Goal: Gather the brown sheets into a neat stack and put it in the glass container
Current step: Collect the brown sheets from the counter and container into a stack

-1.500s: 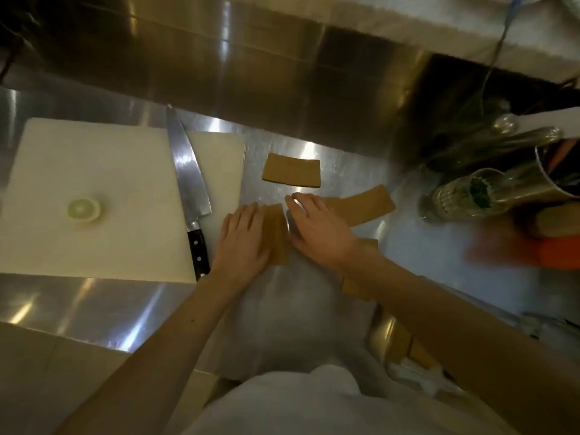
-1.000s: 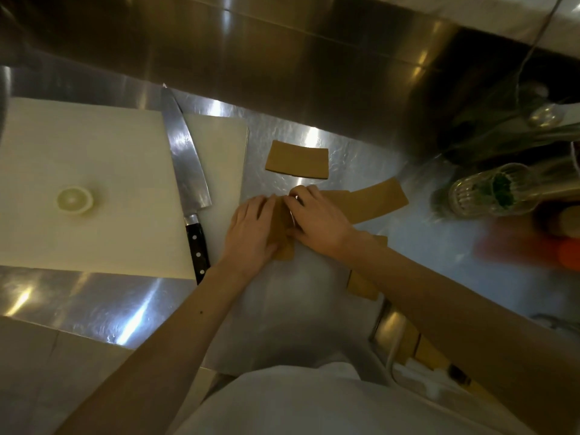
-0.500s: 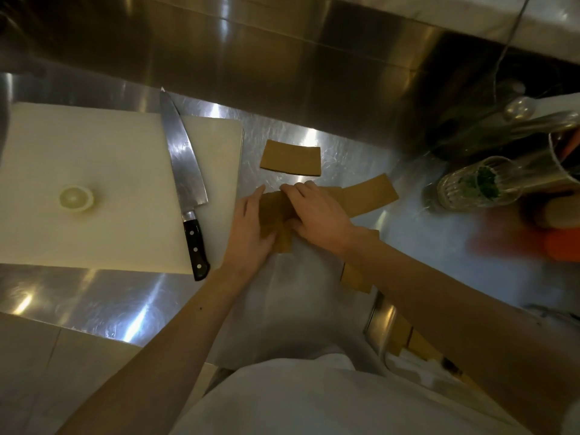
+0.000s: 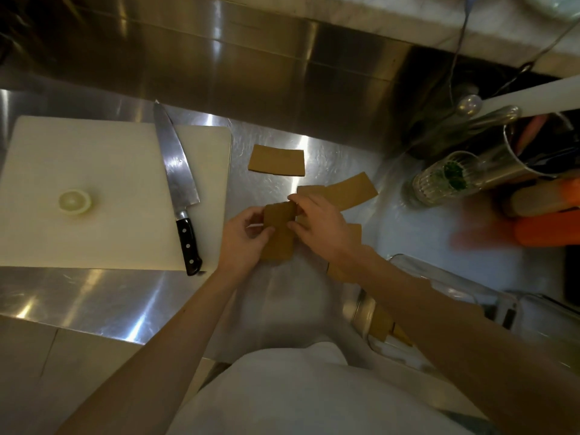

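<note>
Several brown sheets lie on the steel counter. Both hands hold one small stack of brown sheets (image 4: 280,233) lifted slightly off the counter: my left hand (image 4: 243,240) grips its left edge, my right hand (image 4: 320,227) pinches its top right corner. A single sheet (image 4: 277,160) lies farther back. Another sheet (image 4: 348,191) lies angled to the right, overlapping one under my right hand. One more sheet (image 4: 340,273) shows under my right wrist. The glass container (image 4: 439,277) sits at the lower right, partly hidden by my right forearm, with brown sheets (image 4: 381,324) inside.
A white cutting board (image 4: 94,189) lies on the left with a large chef's knife (image 4: 177,180) and a lemon half (image 4: 74,201) on it. At the right stand a ribbed glass (image 4: 439,180), a metal utensil holder (image 4: 533,149) and orange items (image 4: 546,230).
The hands were pressing the sheets flat on the counter; now they have picked up the small stack and hold it between them, slightly nearer to me.
</note>
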